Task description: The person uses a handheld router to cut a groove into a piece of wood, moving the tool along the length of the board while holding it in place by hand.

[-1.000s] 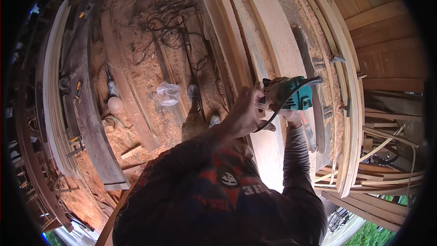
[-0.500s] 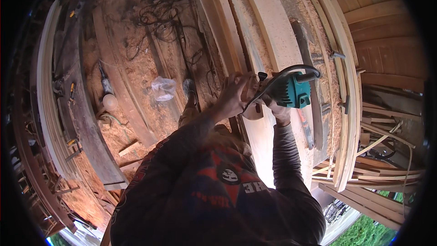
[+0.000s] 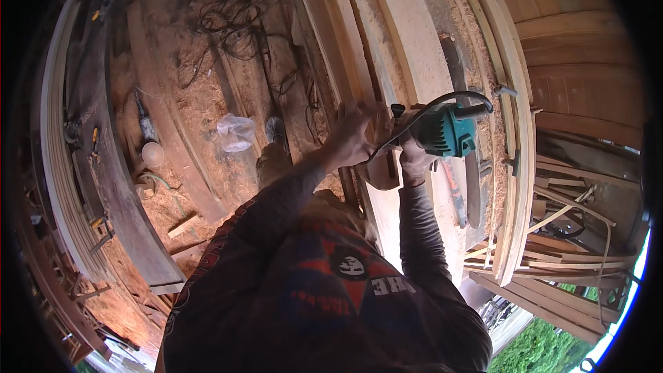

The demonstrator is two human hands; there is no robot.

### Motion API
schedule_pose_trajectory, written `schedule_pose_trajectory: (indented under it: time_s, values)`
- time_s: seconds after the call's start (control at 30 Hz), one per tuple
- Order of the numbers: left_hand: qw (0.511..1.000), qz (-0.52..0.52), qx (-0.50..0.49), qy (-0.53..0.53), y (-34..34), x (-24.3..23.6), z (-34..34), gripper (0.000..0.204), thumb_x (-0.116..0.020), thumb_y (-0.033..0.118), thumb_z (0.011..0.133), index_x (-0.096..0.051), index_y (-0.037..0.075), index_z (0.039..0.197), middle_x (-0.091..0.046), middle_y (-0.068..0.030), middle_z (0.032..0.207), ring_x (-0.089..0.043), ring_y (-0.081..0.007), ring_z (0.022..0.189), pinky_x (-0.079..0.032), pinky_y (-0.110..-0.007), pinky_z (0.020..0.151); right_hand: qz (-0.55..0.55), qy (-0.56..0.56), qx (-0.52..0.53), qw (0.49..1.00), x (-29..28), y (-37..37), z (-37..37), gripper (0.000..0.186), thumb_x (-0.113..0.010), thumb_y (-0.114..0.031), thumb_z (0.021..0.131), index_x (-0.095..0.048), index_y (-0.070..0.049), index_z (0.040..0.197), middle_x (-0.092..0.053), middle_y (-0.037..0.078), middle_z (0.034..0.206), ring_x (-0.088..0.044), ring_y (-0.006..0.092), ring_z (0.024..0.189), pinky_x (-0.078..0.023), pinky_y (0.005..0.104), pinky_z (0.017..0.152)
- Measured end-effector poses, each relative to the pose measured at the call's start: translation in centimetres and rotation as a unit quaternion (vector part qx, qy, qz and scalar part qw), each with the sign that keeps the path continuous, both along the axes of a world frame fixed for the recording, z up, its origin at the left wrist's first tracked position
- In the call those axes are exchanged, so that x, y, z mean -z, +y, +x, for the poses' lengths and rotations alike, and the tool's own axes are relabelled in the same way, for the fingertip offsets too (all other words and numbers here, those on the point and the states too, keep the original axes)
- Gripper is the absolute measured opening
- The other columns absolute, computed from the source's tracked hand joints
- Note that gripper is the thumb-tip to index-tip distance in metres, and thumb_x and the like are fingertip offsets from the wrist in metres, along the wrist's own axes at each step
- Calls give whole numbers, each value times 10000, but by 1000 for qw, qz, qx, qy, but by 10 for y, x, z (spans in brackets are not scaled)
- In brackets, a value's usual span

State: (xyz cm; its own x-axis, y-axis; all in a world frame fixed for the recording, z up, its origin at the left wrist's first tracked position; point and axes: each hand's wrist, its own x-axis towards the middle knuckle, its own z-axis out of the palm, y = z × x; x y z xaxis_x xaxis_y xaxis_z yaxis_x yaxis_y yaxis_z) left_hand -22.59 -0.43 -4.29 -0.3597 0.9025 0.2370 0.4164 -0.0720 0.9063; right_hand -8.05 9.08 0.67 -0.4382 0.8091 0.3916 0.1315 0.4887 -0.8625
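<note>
A teal corded power tool, which looks like a router, lies tipped on its side above the pale boards, motor end toward the right. My right hand is wrapped round its body from the near side. On the other side my left hand has its fingers closed at the base end, by a small black knob. The fingertips there are partly hidden, and I cannot make out the bit. Below the hands a long pale board runs toward me. The black cord loops over the tool.
Long planks lie side by side, with clamps along the right one. On the sawdust-covered floor at left are a tangled cable, a clear plastic bag and a grey power tool. Scrap strips are piled at lower right.
The view has shifted a little, so the planks and floor sit further left. Both hands still hold the teal tool, which has turned slightly, its motor end a bit further right.
</note>
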Motion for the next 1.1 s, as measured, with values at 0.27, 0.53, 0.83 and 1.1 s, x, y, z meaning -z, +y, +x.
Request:
schedule_pose_trajectory:
  time_s: [0.27,0.53,0.83,1.1]
  values:
    - [992,-22,-67,106,39,-13,-64,862,-973,404,586,-592,163,1321,-470,-186,1244,-478,-396,1170,-392,-485,1007,411,-156,-20,898,0,70,-61,303,-790,-96,726,-719,-69,1020,-709,52,1006,-698,232,890,-558,383,796]
    - [997,-17,-34,63,76,-9,-128,914,-975,421,593,-552,159,1360,-441,-207,1291,-444,-394,1246,-373,-503,1040,398,-220,28,890,9,101,-124,259,-736,-94,819,-769,-212,1048,-718,68,1103,-695,300,1014,-555,440,873]
    - [994,-62,-35,86,129,-15,-218,951,-958,442,622,-522,141,1412,-413,-229,1373,-406,-427,1311,-322,-559,1100,301,-172,-5,938,7,152,-217,242,-746,-89,833,-770,-179,1056,-706,72,1089,-680,288,997,-537,427,887]
    - [991,-74,-52,95,186,-6,-298,947,-969,412,603,-551,127,1404,-408,-217,1388,-333,-416,1352,-326,-548,1109,413,-100,-17,905,6,219,-306,261,-807,-133,706,-743,-245,933,-706,36,1029,-701,269,926,-541,385,738]
